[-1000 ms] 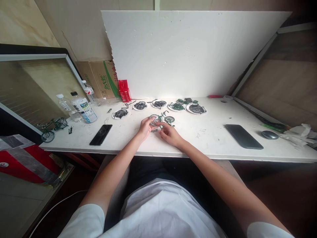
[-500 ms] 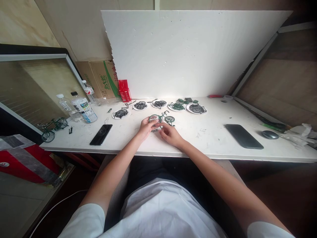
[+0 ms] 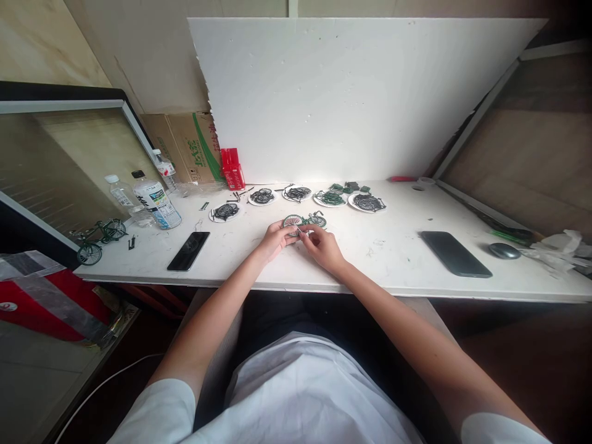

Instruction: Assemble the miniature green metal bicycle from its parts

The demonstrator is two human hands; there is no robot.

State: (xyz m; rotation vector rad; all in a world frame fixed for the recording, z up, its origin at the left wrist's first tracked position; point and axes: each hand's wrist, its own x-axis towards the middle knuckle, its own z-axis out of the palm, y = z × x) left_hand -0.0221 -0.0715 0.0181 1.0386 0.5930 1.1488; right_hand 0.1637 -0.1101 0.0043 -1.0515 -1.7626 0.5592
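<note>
A small green model bicycle point(image 3: 294, 220) is held above the table's near middle, one spoked wheel toward the left and the other toward the right. My left hand point(image 3: 276, 239) is closed on its left wheel, thumb on top. My right hand point(image 3: 322, 248) has thumb and forefinger pinched together at the bicycle's near side, close to my left fingertips. A thin pale piece shows by those fingertips, too small to name. The lower part of the bicycle is hidden behind my fingers. Just beyond lie several white plates of parts, the nearest a plate of black parts point(image 3: 226, 213).
A plate of green parts point(image 3: 330, 198) stands at the back. On the left are a phone point(image 3: 189, 251), bottles point(image 3: 160, 206) and another model bicycle point(image 3: 102, 239). A black slab-like object point(image 3: 456, 254) and a mouse point(image 3: 504, 251) lie right. A white board point(image 3: 370, 98) stands behind.
The bicycle has turned and tilted in my hands, its handlebar end now lower and further right. My right hand has shifted slightly, its fingertips now pinching higher against the bicycle.
</note>
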